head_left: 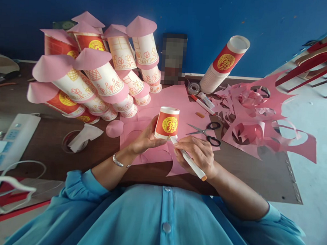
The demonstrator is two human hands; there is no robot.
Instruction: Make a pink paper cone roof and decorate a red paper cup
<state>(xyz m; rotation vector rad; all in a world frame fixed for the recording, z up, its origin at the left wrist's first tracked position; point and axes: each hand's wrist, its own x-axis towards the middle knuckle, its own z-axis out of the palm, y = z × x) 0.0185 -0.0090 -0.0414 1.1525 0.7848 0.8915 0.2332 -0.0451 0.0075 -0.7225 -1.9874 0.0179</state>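
Observation:
A red and white paper cup (167, 123) with a yellow round emblem is in my left hand (147, 136), whose fingers wrap its left side and base. My right hand (196, 154) grips a white marker pen (190, 162) with an orange end. The pen's tip meets the lower white edge of the cup, or comes very close to it. Beneath both hands lie pink paper sheets (132, 135). Black-handled scissors (205, 133) lie with blades apart just right of the cup, near an orange pen cap (199, 114).
Several cup towers with pink cone roofs (94, 59) stand at the back left. A tall cup stack (214, 79) leans at the back right, beside pink paper scraps (253, 106). Tape rolls (193, 88), more pens (202, 104) and a power strip (17, 139) lie about the dark table.

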